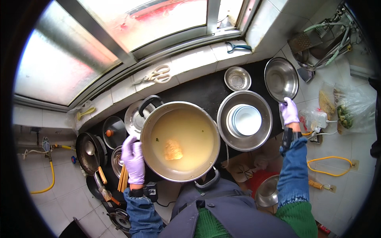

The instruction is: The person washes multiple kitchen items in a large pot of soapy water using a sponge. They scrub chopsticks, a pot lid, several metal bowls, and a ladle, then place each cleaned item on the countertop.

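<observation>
My right hand (288, 111), in a lilac glove, grips the near rim of a steel basin (281, 78) that is tilted at the counter's right end. My left hand (133, 160), gloved alike, is at the left side of a large two-handled metal pot (180, 104); I cannot tell whether it touches the rim. Cloudy yellowish liquid (190, 131) fills part of the pot, with a tan, rough-textured pad (173, 150) and green bits in it. Right of the pot, a wide steel basin (221, 131) holds stacked white bowls (247, 120). Wooden chopsticks (123, 178) lie beside my left hand.
A small steel bowl (237, 78) sits behind the wide basin. Scissors (157, 75) and a peeler (238, 47) lie on the tiled sill. Leftward are a glass lid (114, 132), a frying pan (84, 160) and a cleaver (102, 189). Plastic bags (354, 107) hang near a power strip (320, 120).
</observation>
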Available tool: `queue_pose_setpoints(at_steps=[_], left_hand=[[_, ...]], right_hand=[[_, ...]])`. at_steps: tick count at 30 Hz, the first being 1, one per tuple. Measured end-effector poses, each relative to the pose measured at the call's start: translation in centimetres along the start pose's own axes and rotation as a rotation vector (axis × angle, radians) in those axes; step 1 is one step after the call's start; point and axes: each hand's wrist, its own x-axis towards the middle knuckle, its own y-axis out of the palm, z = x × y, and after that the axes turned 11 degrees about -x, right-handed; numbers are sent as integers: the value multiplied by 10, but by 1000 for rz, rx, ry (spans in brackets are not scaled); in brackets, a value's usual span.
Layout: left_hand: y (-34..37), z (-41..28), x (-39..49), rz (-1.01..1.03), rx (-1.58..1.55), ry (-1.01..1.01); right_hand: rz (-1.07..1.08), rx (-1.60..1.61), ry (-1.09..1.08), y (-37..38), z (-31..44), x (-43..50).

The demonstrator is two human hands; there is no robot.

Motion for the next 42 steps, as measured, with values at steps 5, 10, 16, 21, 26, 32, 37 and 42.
queue_pose_setpoints(at_steps=[5, 10, 16, 21, 26, 32, 37, 42], left_hand=[[38, -25, -3, 771, 441, 114], [60, 1, -2, 1089, 815, 66], [64, 40, -4, 1109, 1012, 37], [71, 55, -13, 887, 941, -166], [67, 62, -18, 619, 342, -273], [111, 70, -24, 455, -12, -181], [125, 37, -34, 567, -67, -77], [75, 19, -31, 864, 437, 226]], right_hand=[[259, -117, -82, 58, 42, -128], [449, -526, -284, 148, 50, -226], [299, -1037, -1262, 242, 21, -287], [203, -1454, -1315, 274, 1, -303], [245, -1256, -1090, 274, -17, -302], [242, -1102, -767, 278, -56, -288], [259, -845, -487, 283, -86, -276], [315, -1032, -575, 290, -72, -240]])
